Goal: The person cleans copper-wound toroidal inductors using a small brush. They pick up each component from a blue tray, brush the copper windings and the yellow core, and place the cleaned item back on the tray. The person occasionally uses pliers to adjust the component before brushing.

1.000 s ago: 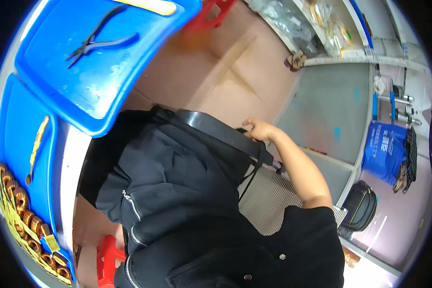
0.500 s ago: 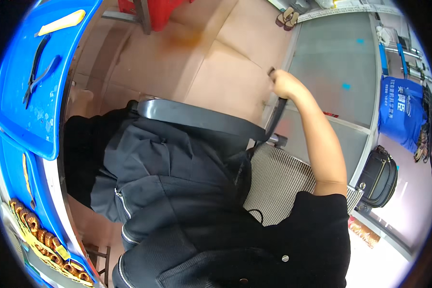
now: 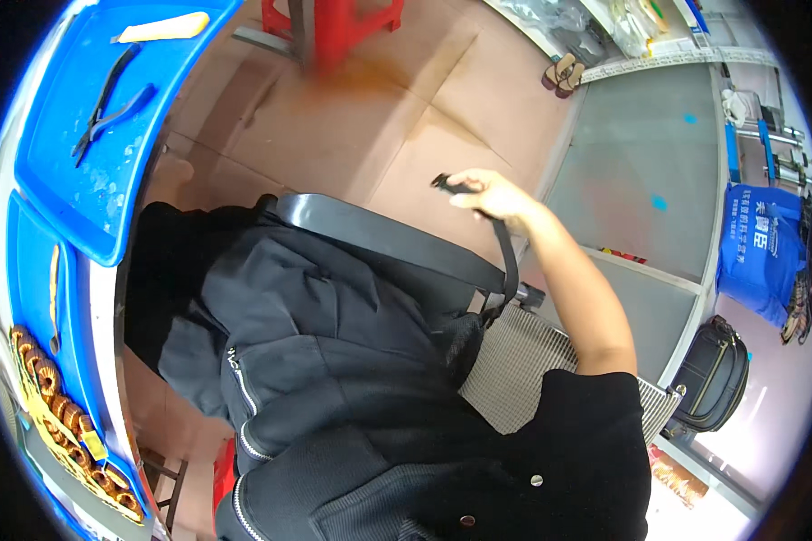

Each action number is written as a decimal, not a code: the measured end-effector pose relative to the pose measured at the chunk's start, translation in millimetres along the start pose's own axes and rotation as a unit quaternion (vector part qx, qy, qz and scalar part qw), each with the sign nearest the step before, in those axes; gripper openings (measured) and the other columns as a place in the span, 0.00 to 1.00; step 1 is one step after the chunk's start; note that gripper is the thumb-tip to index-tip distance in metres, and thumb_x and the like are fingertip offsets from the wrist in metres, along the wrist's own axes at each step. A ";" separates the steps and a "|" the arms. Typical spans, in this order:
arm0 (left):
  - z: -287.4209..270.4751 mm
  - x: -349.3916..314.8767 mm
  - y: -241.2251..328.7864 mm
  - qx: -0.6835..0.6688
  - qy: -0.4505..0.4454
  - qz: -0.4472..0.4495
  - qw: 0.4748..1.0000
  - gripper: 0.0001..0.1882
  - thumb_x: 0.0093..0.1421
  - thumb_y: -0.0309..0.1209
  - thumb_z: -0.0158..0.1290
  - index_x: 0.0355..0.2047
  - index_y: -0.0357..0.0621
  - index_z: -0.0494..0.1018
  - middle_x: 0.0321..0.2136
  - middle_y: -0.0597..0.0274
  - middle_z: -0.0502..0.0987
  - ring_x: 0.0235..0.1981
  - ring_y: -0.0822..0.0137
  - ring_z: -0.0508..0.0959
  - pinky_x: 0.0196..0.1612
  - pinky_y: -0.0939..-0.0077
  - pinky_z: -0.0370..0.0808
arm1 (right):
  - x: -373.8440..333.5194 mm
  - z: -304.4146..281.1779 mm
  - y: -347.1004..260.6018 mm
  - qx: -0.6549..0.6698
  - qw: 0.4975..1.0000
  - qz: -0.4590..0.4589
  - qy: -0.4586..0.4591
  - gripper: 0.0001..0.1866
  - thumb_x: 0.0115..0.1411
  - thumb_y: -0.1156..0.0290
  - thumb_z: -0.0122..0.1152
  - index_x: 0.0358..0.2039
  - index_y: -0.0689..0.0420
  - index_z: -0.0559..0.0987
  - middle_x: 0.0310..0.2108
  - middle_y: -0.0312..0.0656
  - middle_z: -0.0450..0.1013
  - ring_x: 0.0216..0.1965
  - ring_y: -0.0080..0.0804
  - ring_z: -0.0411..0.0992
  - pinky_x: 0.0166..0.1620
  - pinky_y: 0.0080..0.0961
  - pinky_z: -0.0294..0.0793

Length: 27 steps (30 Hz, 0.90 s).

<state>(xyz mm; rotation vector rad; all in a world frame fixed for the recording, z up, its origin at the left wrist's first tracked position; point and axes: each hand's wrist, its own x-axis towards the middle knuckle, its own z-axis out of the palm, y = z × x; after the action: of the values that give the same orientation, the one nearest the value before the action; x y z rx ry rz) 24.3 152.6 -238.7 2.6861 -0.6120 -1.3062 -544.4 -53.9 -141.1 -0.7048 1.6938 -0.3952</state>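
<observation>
My right hand (image 3: 492, 197) is raised over the floor beyond the chair's armrest, its fingers closed on a black strap (image 3: 506, 261). The buckle-like end (image 3: 444, 183) of the strap sticks out past my fingertips. From my hand the strap runs down to the side of the chair, near the inner end of the dark armrest (image 3: 388, 236). My left hand is out of view.
Left of me, a blue tray (image 3: 81, 203) holds pliers (image 3: 108, 108) and a yellow-handled cutter (image 3: 164, 28). Copper coils (image 3: 63, 410) lie in a second blue tray. A red stool (image 3: 334, 45), a blue bag (image 3: 760, 252) and a black case (image 3: 708, 379) stand around.
My right hand has moved left and slightly down with the strap, and the strap's end shows more clearly. The view has shifted, so the trays and floor sit differently.
</observation>
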 end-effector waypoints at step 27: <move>-139.6 -127.1 142.6 -0.255 0.349 0.333 0.838 0.14 0.49 0.23 0.54 0.38 0.38 0.71 0.43 0.52 0.70 0.44 0.59 0.70 0.48 0.68 0.66 | -69.2 232.0 -287.8 -0.363 0.618 -0.689 -0.107 0.05 0.45 0.78 0.61 0.25 0.59 0.75 0.22 0.42 0.72 0.26 0.39 0.70 0.30 0.28 0.67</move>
<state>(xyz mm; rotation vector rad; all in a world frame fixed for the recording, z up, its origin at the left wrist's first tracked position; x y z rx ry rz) 17.0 59.5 -21.4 1.9767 -0.8203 -0.2138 -243.7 -202.1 29.2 -2.5549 0.6626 -0.5970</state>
